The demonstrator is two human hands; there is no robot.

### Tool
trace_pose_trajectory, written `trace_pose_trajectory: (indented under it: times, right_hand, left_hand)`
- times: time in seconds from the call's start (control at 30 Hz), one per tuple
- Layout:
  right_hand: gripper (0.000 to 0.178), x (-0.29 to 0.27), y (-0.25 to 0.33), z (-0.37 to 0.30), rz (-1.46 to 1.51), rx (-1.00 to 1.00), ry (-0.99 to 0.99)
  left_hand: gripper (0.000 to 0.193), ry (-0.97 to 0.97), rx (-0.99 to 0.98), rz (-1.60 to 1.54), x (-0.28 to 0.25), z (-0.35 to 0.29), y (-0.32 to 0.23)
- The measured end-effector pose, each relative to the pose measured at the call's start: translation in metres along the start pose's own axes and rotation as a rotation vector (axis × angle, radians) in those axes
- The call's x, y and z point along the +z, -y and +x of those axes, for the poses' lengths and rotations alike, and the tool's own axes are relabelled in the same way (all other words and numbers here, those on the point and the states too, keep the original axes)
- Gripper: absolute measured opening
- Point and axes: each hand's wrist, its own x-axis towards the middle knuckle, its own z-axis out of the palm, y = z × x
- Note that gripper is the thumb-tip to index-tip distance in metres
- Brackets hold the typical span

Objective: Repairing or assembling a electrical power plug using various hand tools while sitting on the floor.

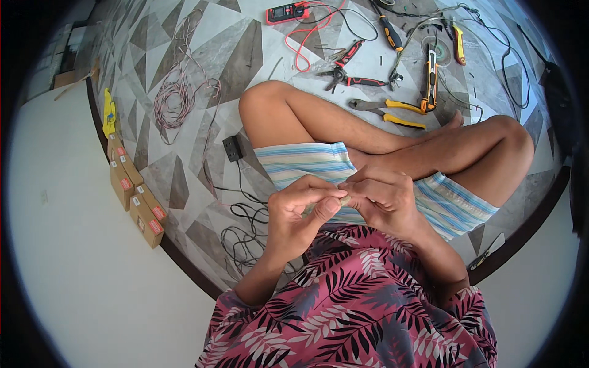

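A white wall [61, 214] curves beside a smooth floor [211, 52] of grey and white triangles. A seated person's crossed bare legs [331, 119] lie between the hands and the tools. Brown cardboard boxes [149, 219] line the wall at left, near loosely coiled, twisted red-and-white wire [173, 113]. The left hand [297, 211] and right hand [385, 196] meet above the lap, fingers curled, pinched almost closed. Beyond the legs: yellow-handled metal pliers [402, 107], a red-and-black meter [287, 13]. Between both hands' fingertips, mostly hidden, is a small pale piece [345, 200].
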Motion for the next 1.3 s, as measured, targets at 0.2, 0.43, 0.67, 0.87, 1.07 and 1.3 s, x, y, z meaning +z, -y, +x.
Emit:
trace_pose_trajectory:
  times: [0.2, 0.43, 0.67, 0.87, 1.07, 1.3]
  right_hand:
    - [0.021, -0.005, -0.008, -0.002, 0.043, 0.005, 0.036]
    - [0.026, -0.002, -0.011, -0.005, 0.011, 0.003, 0.063]
    - [0.034, -0.007, -0.012, -0.008, -0.115, -0.095, 0.003]
    - [0.032, -0.011, -0.012, -0.003, -0.188, -0.096, 0.057]
    - [0.026, -0.014, -0.016, -0.007, -0.208, -0.072, 0.123]
    - [0.025, -0.010, -0.029, -0.016, -0.249, -0.121, 0.080]
  left_hand:
    - [0.016, 0.028, -0.001, -0.042, 0.004, -0.004, 0.007]
    - [0.019, 0.020, -0.071, -0.132, 0.001, 0.000, 0.022]
    - [0.017, -0.005, -0.075, -0.213, 0.010, 0.011, 0.037]
    - [0.020, 0.001, -0.166, -0.216, 0.012, 0.009, 0.042]
    - [0.020, -0.062, -0.107, -0.164, 0.021, 0.006, 0.052]
    - [0.017, -0.006, -0.090, -0.101, 0.015, 0.013, 0.057]
